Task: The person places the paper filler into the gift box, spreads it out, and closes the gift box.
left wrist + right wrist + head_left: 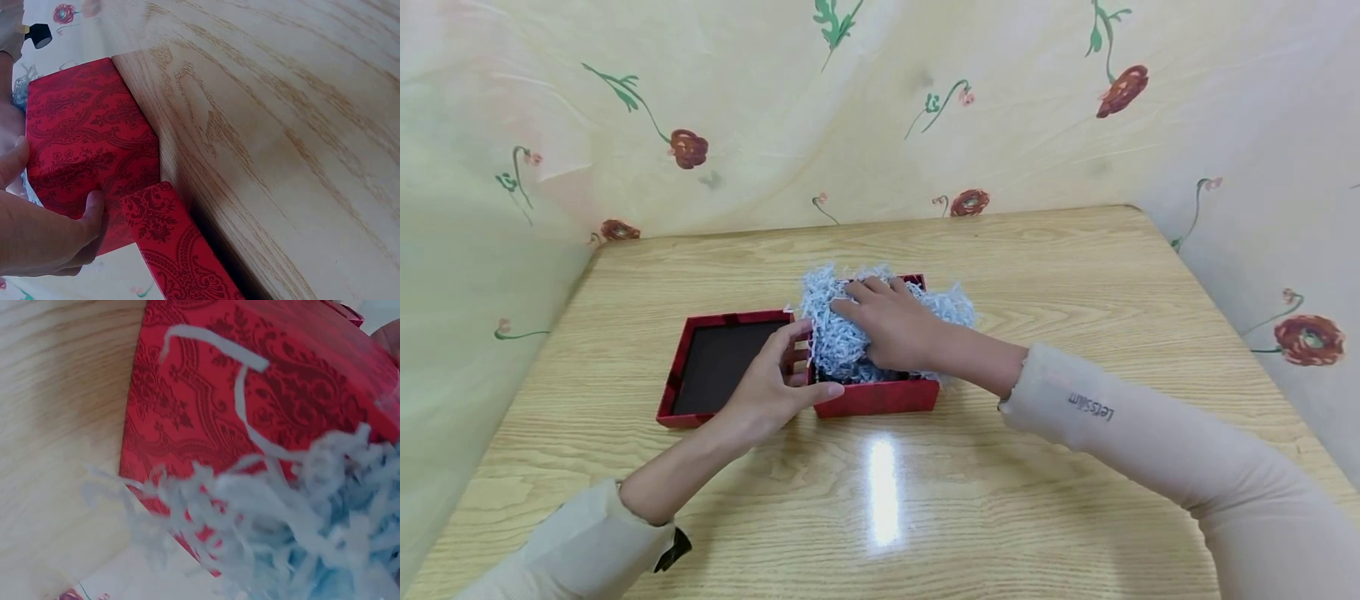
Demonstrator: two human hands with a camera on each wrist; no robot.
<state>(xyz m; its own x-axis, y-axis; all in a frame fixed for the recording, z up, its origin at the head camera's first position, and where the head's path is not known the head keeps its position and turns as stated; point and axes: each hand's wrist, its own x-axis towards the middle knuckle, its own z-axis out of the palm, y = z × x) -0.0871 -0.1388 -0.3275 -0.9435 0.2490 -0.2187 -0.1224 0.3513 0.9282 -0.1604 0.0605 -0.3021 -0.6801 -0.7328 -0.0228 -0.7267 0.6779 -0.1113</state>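
An open red box (880,400) with a dark floral pattern stands near the middle of the table, heaped with pale blue shredded paper (835,337). My left hand (767,379) holds the box at its left near corner; the thumb lies along the near side and the fingers rest against the left side. On top of the paper, my right hand (898,325) presses with spread fingers, its fingertips partly sunk in the strands. Paper spills over the right rim, and the right wrist view shows loose strands (294,506) hanging over the box wall (187,394). What lies under the paper is hidden.
To the left of the box, a red lid (670,400) with a black inside lies open side up, close to the left hand. The wooden table (1037,525) reaches back to a flowered cloth (760,108) that hangs behind and at both sides.
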